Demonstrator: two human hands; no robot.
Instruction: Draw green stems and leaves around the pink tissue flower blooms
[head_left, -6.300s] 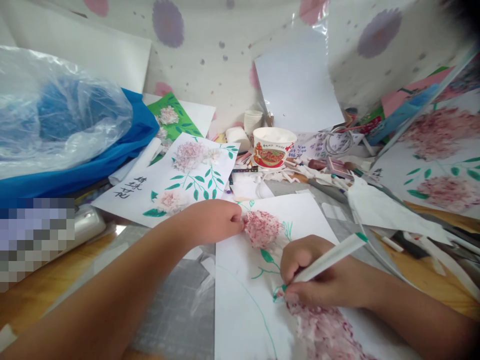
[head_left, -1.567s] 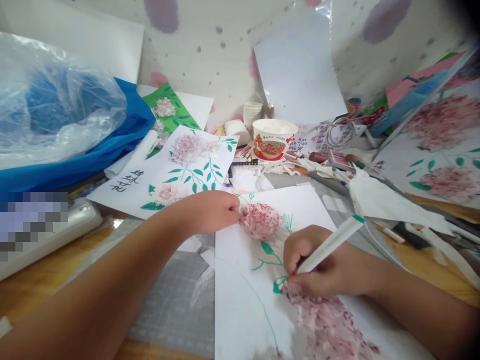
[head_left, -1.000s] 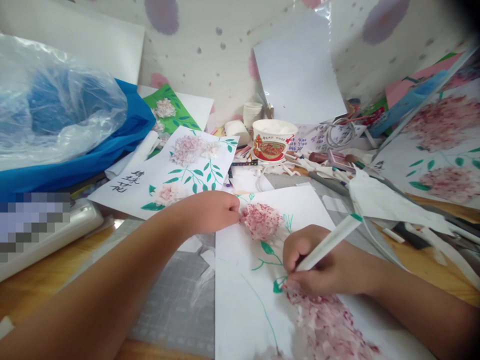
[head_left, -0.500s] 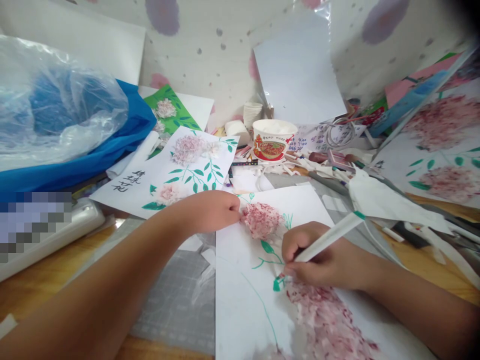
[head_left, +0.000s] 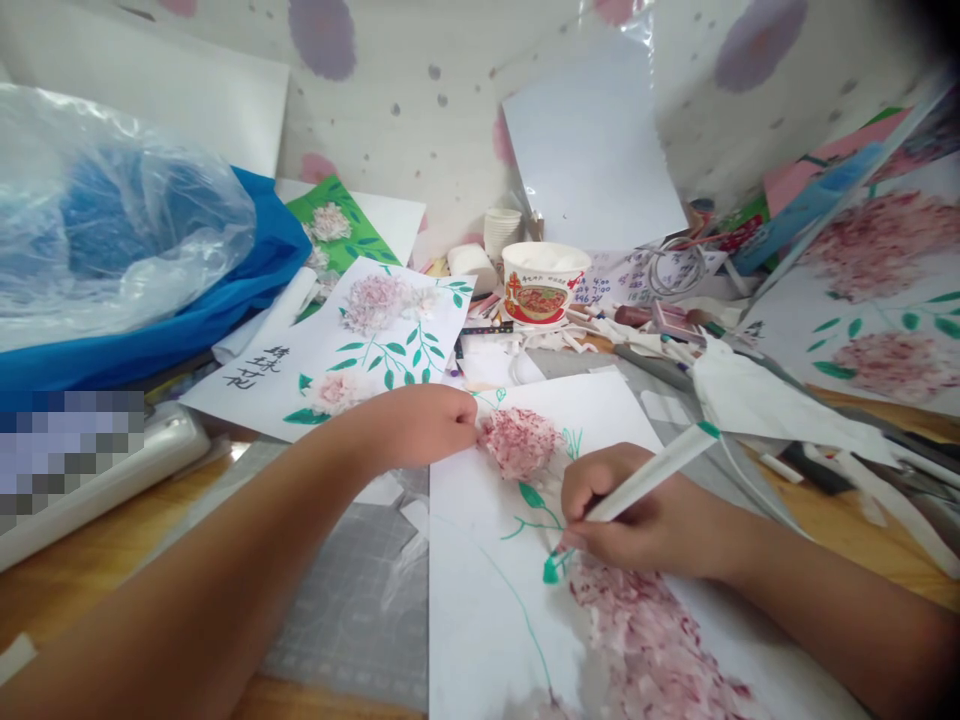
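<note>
A white sheet of paper (head_left: 480,620) lies before me, bearing raised pink petal flowers, among them an upper flower (head_left: 523,443) and a larger lower flower (head_left: 652,640). Green stems and leaves are drawn between them. My right hand (head_left: 637,510) is closed around a white marker with a green end (head_left: 649,474). Its tip is down by a small green leaf patch (head_left: 552,569), partly hidden by my fingers. At the sheet's upper left edge rests my left hand (head_left: 431,425), fingers curled in beside the upper flower; what they hold, if anything, is hidden.
A finished-looking flower picture (head_left: 360,350) lies at the left behind my left arm. Beyond are a paper noodle bowl (head_left: 544,285), stacked cups (head_left: 501,235) and scattered pens. A plastic-covered blue bag (head_left: 150,230) sits far left. Crumpled white tissue (head_left: 780,400) and a cable are at right.
The green patch at the marker tip looks slightly fuller. Both hands keep almost the same place, and the whole view has shifted a little.
</note>
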